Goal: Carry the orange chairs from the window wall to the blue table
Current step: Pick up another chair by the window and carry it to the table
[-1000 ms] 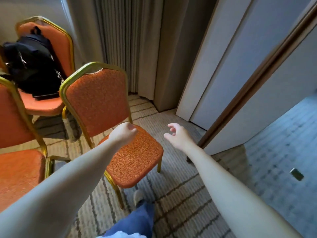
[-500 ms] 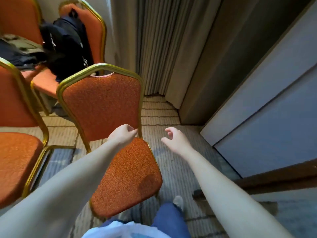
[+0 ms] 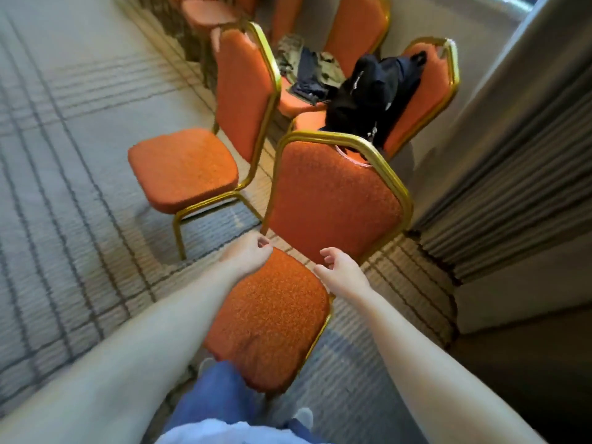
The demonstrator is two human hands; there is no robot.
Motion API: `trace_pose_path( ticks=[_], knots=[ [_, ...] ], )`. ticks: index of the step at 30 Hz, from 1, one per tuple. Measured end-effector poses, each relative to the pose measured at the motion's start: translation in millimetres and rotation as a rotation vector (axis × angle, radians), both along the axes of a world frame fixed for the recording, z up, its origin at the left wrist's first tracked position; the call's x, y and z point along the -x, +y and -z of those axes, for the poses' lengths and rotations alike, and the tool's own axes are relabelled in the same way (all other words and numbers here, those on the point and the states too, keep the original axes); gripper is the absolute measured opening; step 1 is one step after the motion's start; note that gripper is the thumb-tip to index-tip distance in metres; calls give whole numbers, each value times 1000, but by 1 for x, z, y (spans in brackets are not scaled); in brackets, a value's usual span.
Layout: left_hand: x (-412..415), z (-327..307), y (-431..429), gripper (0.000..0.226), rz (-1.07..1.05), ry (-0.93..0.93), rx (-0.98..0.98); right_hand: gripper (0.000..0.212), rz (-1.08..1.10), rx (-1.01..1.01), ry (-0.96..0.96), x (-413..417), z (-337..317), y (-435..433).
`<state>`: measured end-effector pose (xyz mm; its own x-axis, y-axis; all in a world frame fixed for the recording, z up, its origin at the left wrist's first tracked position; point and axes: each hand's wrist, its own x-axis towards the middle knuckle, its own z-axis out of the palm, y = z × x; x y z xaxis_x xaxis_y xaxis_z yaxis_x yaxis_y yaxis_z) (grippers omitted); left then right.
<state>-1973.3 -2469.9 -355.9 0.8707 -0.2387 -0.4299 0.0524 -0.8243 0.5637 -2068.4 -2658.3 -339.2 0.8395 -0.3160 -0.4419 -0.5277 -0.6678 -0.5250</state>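
- Your nearest chair stands on the carpet, its seat under your arms.
- 2 chairs behind it: one carries a black bag, one clothes.
- Your left hand is loosely curled and your right hand half-open, both empty.

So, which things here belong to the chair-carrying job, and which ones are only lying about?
For the job:
- nearest orange chair, between both hands
- empty orange chair to its left
- left hand, right hand, neither gripping yet

Lying about:
- black backpack on a chair behind
- folded clothes on another seat
- curtain
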Motion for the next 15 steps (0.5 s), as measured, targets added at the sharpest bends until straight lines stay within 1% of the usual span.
trace_pose_path(
  ticks=[5,9,13,15],
  knots=[
    [4,16,29,26,-217,28,-15,49,-139,-62,-7,-31,12,4],
    [7,35,56,23,-359,69,-11,51,-225,-54,45,-49,21,10],
    [7,52,71,27,-485,87,5,53,-289,-29,84,-72,33,9],
    [14,59,77,29,-565,109,-8,53,-357,-14,136,-85,42,13]
  ],
)
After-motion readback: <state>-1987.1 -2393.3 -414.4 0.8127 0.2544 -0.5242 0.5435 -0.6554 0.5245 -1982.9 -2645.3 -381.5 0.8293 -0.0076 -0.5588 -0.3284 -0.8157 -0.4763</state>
